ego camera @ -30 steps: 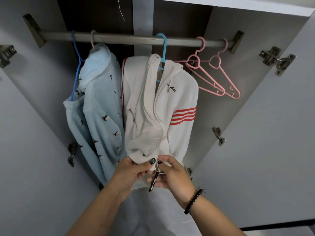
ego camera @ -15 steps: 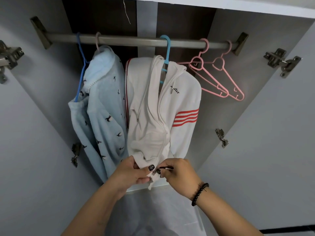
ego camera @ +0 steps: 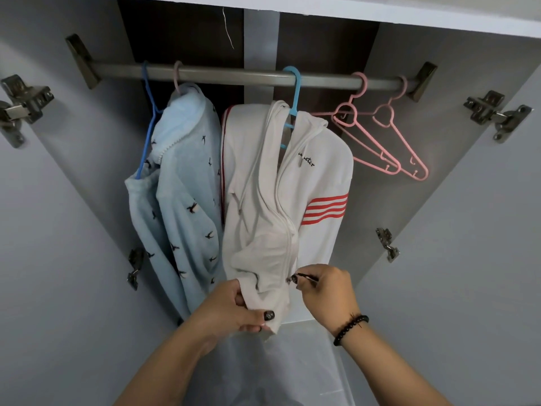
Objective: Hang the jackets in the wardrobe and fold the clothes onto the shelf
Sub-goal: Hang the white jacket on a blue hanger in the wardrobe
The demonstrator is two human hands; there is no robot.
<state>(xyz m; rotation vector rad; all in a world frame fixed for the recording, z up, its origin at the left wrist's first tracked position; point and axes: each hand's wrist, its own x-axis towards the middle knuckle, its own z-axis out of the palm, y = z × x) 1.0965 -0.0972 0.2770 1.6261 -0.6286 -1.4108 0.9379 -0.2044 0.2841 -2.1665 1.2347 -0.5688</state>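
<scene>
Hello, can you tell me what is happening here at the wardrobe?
A person is zipping up a white jacket that hangs on a blue hanger from the rail. The left hand holds the hem in its grip, while the right hand pinches the zipper pull near the bottom. A light blue jacket already hangs beside it on the left, and two pink hangers hang bare on the right.

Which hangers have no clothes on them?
The two pink hangers at the right end of the rail hang bare. The light blue hanger carries the white jacket, and the blue fleece jacket hangs on another.
</scene>
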